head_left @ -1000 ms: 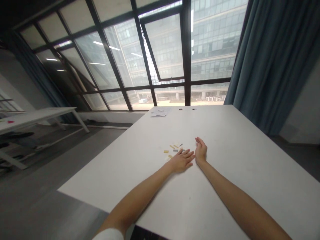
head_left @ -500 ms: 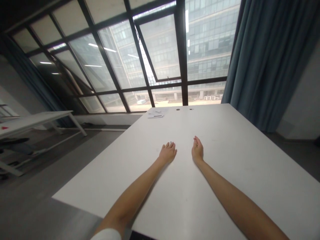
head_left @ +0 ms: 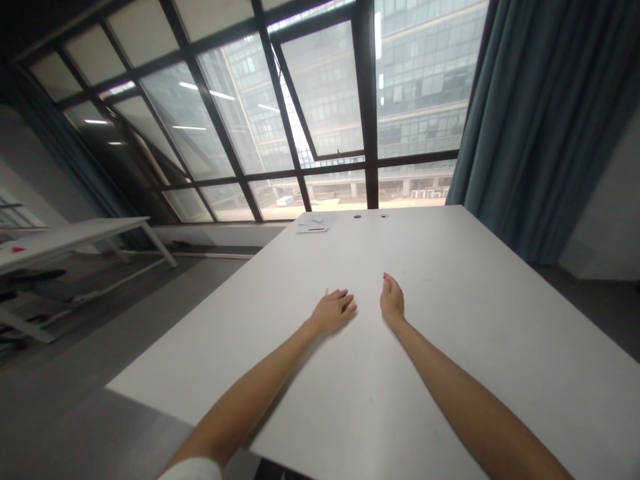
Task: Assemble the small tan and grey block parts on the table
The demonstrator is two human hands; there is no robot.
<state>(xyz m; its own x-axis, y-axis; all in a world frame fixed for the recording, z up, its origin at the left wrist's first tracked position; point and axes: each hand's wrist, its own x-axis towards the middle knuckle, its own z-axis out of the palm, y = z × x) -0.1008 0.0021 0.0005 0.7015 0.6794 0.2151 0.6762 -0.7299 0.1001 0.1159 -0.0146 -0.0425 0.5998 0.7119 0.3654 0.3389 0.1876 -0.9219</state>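
1. My left hand (head_left: 334,311), centre of the frame: palm down and flat on the table (head_left: 450,347), fingers loosely curled over small pieces; whether it pinches any I cannot tell.
2. Yellow piece (head_left: 327,292): a thin sliver showing at the far edge of my left hand; another pale bit shows by the fingertips. The rest are hidden beneath the palm.
3. My right hand (head_left: 391,300), just right of the left, apart from it: set on its edge, fingers together and slightly cupped, holding nothing visible.
4. Table: smooth, matte white, rectangular top filling the lower frame.
5. Papers (head_left: 313,227): flat white sheets at the table's far edge, upper centre.
6. Two small dark round holes (head_left: 357,217) lie beside them.
7. Curtain (head_left: 545,120): blue-grey pleated fabric, upper right.
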